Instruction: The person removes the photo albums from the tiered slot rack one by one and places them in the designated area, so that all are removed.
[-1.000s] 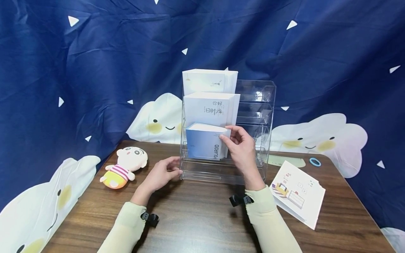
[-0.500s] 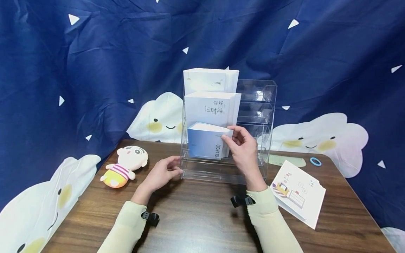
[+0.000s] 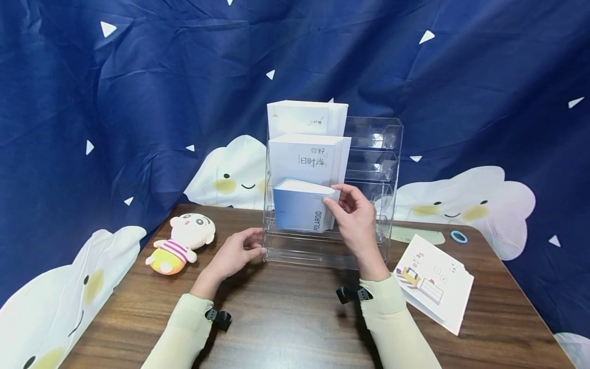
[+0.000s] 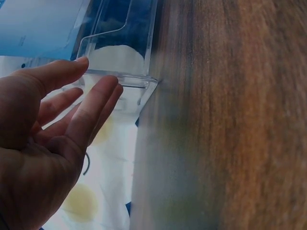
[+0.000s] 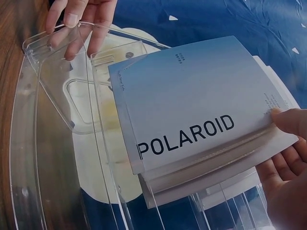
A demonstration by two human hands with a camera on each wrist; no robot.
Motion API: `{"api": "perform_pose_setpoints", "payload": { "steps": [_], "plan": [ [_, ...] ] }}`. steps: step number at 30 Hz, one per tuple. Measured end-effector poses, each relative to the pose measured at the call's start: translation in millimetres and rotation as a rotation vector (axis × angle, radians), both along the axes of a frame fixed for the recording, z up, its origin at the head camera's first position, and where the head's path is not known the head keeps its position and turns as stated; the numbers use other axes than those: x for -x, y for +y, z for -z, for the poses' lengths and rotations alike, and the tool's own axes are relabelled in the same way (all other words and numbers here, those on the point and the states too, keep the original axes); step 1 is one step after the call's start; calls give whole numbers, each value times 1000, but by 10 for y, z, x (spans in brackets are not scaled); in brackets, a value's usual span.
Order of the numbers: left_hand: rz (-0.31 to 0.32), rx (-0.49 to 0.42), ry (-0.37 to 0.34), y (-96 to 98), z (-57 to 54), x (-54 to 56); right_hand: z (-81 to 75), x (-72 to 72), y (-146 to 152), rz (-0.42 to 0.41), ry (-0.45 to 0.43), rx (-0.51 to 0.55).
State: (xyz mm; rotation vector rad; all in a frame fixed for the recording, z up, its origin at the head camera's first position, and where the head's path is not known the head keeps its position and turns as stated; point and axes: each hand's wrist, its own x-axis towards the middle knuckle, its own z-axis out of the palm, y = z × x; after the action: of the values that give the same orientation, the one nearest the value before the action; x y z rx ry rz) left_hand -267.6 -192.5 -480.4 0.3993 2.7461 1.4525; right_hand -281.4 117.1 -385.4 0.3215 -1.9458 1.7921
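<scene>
My right hand (image 3: 356, 218) pinches the upper right corner of a blue book (image 3: 297, 207) marked POLAROID, thumb in front and fingers behind. The right wrist view shows the book's cover (image 5: 192, 96) tilted, its lower end inside a clear display rack (image 3: 322, 254). Behind it, two white books, a nearer one (image 3: 295, 161) and a higher one (image 3: 295, 117), stand in the rack's left side. My left hand (image 3: 236, 252) holds the rack's lower left edge between thumb and fingers; the rack's corner (image 4: 144, 80) shows close to the fingertips in the left wrist view.
A plush doll (image 3: 180, 245) lies on the wooden table (image 3: 286, 312) to the left. On the right are an opened white book (image 3: 438, 282), a pale green ruler (image 3: 417, 234) and a blue ring (image 3: 459, 232). A dark blue curtain (image 3: 184, 66) hangs behind.
</scene>
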Motion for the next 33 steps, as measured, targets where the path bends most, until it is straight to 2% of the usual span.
{"api": "perform_pose_setpoints", "payload": {
  "steps": [28,33],
  "plan": [
    [6,-12,5,0,-17,-19,-63,-65,-3,-21,41,-4],
    [15,-6,8,-3,-19,-7,-110,-87,1,-20,78,35]
  ]
}}
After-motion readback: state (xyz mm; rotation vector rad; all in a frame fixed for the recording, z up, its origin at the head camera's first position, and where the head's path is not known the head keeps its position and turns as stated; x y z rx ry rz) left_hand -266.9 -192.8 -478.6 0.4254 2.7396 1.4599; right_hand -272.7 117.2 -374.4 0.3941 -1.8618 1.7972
